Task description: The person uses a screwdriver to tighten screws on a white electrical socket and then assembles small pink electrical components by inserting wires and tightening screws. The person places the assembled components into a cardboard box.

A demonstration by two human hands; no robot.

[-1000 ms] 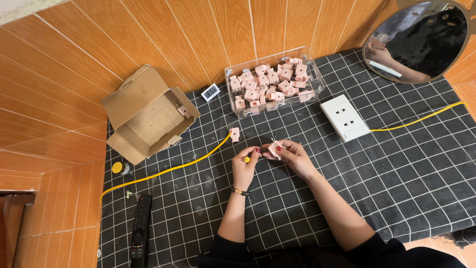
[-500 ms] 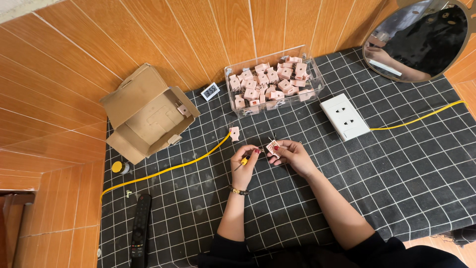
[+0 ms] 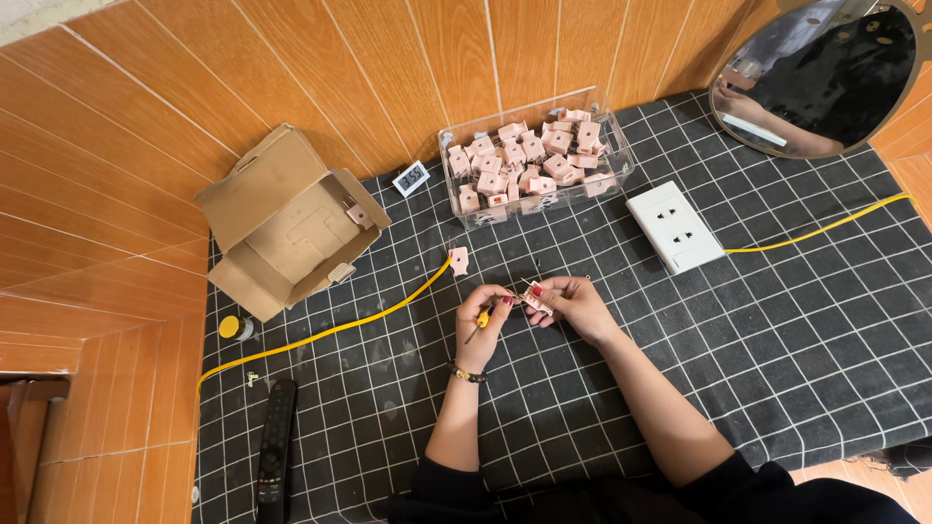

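Screwdriver (image 3: 480,321) has tilted, tip now pointing down-left.

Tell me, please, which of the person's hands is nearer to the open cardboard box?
The left. The left hand, holding a small yellow-handled tool, lies right of the cardboard box and lower in the picture. The right hand holds a small pink part farther right.

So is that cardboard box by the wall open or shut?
Open: the cardboard box has its flaps spread, showing the inside, with a small pink piece at its edge.
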